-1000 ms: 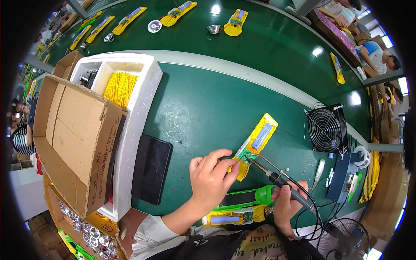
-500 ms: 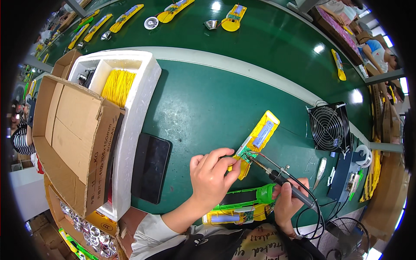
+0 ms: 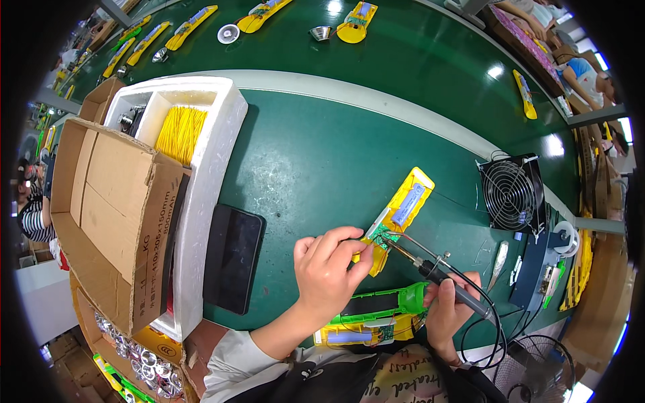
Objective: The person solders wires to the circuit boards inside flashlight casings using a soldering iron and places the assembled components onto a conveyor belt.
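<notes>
A yellow flashlight housing (image 3: 422, 176) lies at a slant on the green bench, holding a blue battery (image 3: 408, 203) and a small green circuit board (image 3: 381, 235). My right hand (image 3: 447, 310) is closed around a soldering iron (image 3: 463, 295) with a thin metal feed tube clamped along it. The iron's tip is at the board. My left hand (image 3: 330, 272) pinches at the housing's left edge beside the board; whatever sits between the fingertips is too small to make out. Below both hands lie a green housing (image 3: 383, 304) and another yellow housing (image 3: 359, 336) with a battery.
At left, a cardboard box (image 3: 107, 201) rests on a white foam box (image 3: 225, 127) holding yellow wires (image 3: 181, 134). Beside it lies a black phone (image 3: 235, 258). A black fan (image 3: 509, 195) and a solder reel (image 3: 566, 240) stand at right. Yellow housings (image 3: 356, 25) sit along the far belt.
The yellow housing's far end has shifted slightly up and left in view. My left hand keeps its pinch, and the iron stays at the board with its handle slightly moved.
</notes>
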Tool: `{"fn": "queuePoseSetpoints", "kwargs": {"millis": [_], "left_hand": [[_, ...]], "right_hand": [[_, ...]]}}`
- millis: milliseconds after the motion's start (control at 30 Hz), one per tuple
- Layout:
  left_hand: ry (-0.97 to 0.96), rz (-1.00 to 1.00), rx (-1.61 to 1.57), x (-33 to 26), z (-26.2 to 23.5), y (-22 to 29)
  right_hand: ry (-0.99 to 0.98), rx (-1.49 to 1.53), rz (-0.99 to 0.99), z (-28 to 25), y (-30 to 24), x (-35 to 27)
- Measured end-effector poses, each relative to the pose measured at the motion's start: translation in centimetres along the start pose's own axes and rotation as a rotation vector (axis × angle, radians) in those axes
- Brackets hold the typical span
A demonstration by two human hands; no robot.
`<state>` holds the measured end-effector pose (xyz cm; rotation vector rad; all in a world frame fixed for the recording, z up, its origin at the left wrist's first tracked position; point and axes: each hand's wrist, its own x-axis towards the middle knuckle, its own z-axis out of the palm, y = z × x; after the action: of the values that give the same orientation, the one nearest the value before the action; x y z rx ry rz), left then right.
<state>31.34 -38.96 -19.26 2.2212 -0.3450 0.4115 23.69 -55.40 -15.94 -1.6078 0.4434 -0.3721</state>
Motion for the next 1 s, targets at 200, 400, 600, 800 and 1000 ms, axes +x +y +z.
{"fn": "queuePoseSetpoints", "kwargs": {"millis": [200,400,600,800,1000], "left_hand": [[-0.005,-0.018,-0.003,0.1,-0.2,0.2],[-0.009,-0.037,-0.005,0.1,-0.1,0.2],[-0.017,-0.039,-0.01,0.1,0.0,0.2],[-0.027,-0.024,-0.001,0.2,-0.2,0.3],[-0.053,0.082,0.064,0.0,-0.6,0.5]], "right_hand": [[0.002,0.032,-0.002,0.0,-0.1,0.0],[0.008,0.01,-0.019,-0.1,-0.1,-0.1],[0.034,-0.035,-0.04,-0.2,-0.4,-0.3],[0.132,-0.016,-0.069,-1.6,-0.6,-0.4],[0.268,-0.074,-0.12,-3.8,0.4,0.2]]}}
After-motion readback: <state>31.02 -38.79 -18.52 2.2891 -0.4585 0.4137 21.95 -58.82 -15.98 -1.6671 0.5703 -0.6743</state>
